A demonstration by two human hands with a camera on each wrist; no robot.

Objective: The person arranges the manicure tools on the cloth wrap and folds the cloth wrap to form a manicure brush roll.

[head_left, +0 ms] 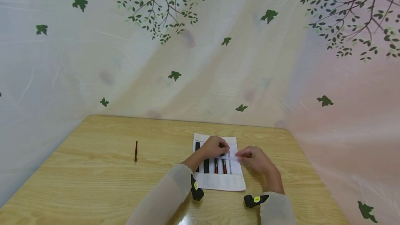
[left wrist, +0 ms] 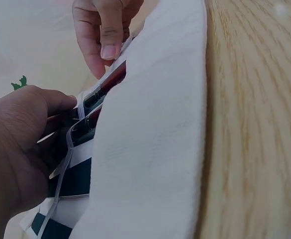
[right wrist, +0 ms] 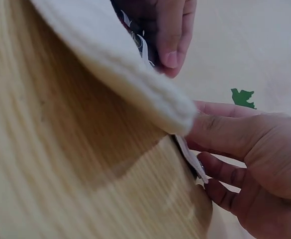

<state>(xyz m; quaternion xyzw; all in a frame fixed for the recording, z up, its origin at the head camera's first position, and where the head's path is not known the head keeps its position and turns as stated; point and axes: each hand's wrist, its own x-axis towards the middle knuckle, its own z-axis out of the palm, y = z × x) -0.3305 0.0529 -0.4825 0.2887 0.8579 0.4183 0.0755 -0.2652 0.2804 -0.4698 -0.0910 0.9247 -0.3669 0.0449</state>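
Observation:
A white cloth tool roll lies unfolded on the table, with several tools in its bottom pocket. Two brushes with dark red handles and dark flat pieces stand beside a slim metal tool. My left hand reaches over the roll, fingers curled at the slim tool's upper end; its fingertips partly hide the contact. At the roll's right edge, my right hand pinches white material between thumb and fingers. A thin white elastic band runs across the tools, close to the left thumb.
On the left of the wooden table lies a slender dark brown tool, apart from the roll. A pale curtain with printed leaves hangs behind the table. Black wrist cameras sit on both sleeves.

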